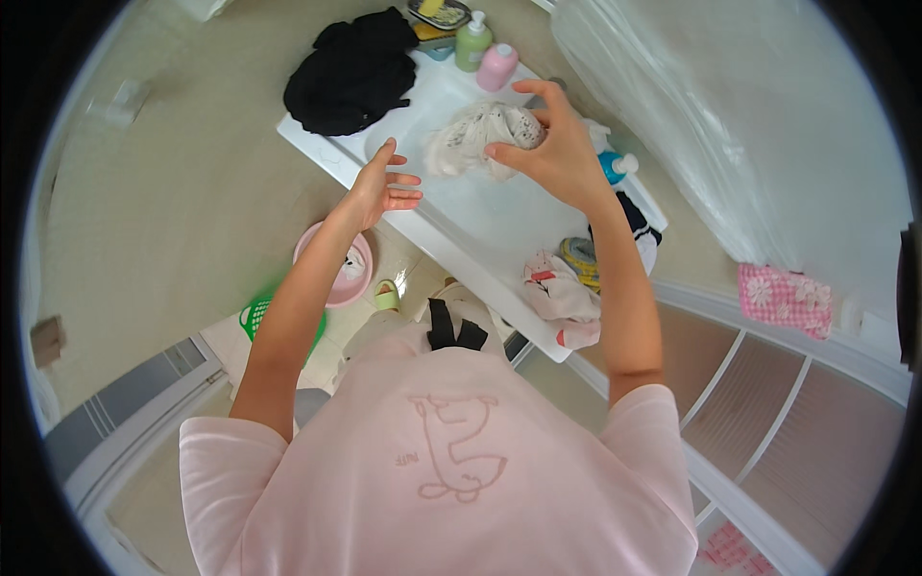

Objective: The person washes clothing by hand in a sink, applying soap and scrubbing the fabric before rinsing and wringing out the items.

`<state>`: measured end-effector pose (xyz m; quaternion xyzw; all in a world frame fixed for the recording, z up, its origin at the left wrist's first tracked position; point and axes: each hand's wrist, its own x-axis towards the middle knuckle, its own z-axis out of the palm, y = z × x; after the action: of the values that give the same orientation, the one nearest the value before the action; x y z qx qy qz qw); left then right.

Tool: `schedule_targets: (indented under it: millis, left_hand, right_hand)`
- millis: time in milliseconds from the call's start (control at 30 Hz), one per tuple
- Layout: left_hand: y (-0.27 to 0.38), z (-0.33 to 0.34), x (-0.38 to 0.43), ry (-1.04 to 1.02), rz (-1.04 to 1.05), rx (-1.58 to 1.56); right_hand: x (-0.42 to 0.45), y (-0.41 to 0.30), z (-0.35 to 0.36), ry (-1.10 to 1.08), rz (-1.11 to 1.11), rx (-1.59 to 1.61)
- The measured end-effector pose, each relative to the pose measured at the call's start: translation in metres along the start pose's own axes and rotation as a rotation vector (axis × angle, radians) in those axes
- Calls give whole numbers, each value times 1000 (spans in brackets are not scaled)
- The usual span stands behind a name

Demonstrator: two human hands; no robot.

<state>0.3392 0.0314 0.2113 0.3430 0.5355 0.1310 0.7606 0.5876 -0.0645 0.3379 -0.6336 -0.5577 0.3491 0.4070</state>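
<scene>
My right hand [558,147] is at a bundled white cloth with dark specks [486,137], thumb and fingers spread around its right end; whether they grip it is unclear. The cloth is over the basin of a white sink [461,248]. My left hand [385,183] hovers at the sink's near left edge, its fingers apart and holding nothing. A black garment [353,72] lies heaped on the sink's far left corner. At the right end rest a pale patterned cloth [558,291] and a grey and yellow rolled item [580,261].
Behind the cloth stand a green pump bottle [472,47], a pink bottle [497,67] and a soap dish [439,13]. A blue pump bottle [614,167] is beside my right wrist. On the floor are a pink basin [353,291] and a green basket [256,317]. Clear plastic sheeting [663,122] hangs at right.
</scene>
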Motion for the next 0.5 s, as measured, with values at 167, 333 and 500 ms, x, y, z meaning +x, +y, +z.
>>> schedule_targets:
  millis: [167,333,500]
  left_hand:
    - [3,-22,-31,21,213,27]
    - [3,-41,-61,36,334,11]
    - [-9,-50,-72,41,377,60]
  right_hand:
    - [12,58,15,125,-145,-378]
    - [4,-3,16,117,139,132]
    - [-6,6,35,76,-287,-511]
